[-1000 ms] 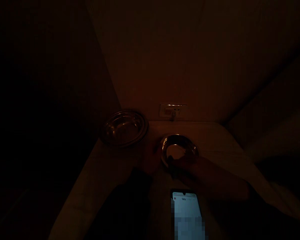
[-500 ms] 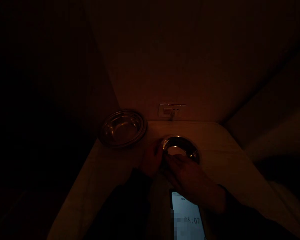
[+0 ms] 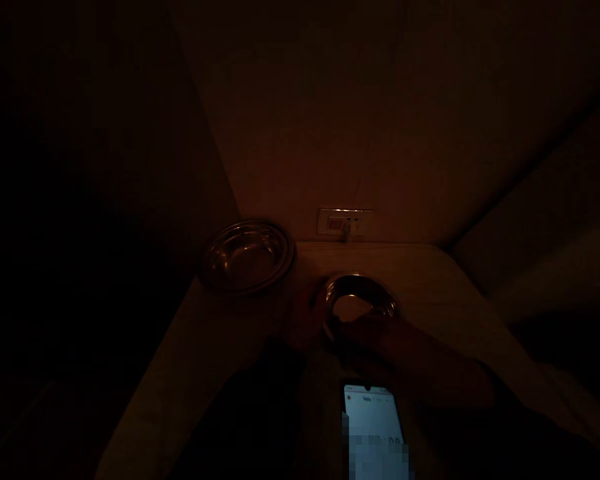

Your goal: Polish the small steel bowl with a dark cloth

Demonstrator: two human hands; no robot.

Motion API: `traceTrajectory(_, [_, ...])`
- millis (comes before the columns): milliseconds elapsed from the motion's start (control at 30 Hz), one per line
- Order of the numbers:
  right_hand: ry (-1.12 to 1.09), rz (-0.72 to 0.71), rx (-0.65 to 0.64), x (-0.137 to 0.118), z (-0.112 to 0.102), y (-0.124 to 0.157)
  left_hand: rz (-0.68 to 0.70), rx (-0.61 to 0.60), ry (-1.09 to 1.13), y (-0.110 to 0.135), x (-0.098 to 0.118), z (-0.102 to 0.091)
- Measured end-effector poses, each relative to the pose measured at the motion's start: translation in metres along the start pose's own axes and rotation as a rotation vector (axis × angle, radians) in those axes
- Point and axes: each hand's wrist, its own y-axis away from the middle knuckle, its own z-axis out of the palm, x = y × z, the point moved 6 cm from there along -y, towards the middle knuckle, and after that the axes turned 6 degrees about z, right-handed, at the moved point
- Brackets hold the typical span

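A small shiny metal bowl (image 3: 353, 275) rests on the wooden tabletop between my hands. My left hand (image 3: 303, 317) is closed at its left side, gripping the rim. Over the near rim lies my right hand (image 3: 387, 340), its fingers together and bent toward the bowl's near left edge. Darkness hides whatever those fingertips may hold. The bowl's near wall is partly covered by the right hand. Just below that hand, a phone (image 3: 375, 420) with a lit screen lies on the table.
A wider metal dish (image 3: 250, 260), seemingly stacked on another, stands at the table's back left corner. A socket plate (image 3: 345, 221) with a plug is on the wall behind the wooden table (image 3: 445, 293). The room is very dark.
My right hand has shifted to the right and slightly down along the bowl, showing more of the phone's top. The left hand keeps its place at the rim.
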Motion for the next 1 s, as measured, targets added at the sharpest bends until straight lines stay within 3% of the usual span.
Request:
traceTrajectory(100, [0.099, 0.075, 0.136, -0.003, 0.012, -0.01, -0.011, 0.013, -0.022, 0.0, -0.001, 0.0])
traceTrajectory(200, [0.161, 0.122, 0.183, -0.004, 0.019, -0.014, -0.025, 0.008, -0.042, 0.0, -0.001, -0.001])
traceTrajectory(433, [0.063, -0.006, 0.016, 0.004, 0.005, 0.002, -0.074, 0.01, -0.009, 0.0, -0.002, -0.005])
traceTrajectory(567, [0.018, 0.015, -0.027, 0.007, -0.002, 0.007, -0.033, 0.005, 0.006, -0.002, 0.0, -0.004])
traceTrajectory(700, [0.025, 0.017, -0.042, 0.006, 0.0, 0.003, -0.078, 0.025, -0.001, -0.002, -0.003, -0.005])
traceTrajectory(867, [0.078, 0.068, 0.066, 0.011, 0.004, -0.004, -0.102, -0.013, 0.05, 0.002, -0.003, -0.001])
traceTrajectory(1000, [0.158, 0.122, 0.18, 0.01, 0.011, -0.011, -0.014, -0.043, 0.042, 0.004, 0.0, 0.003])
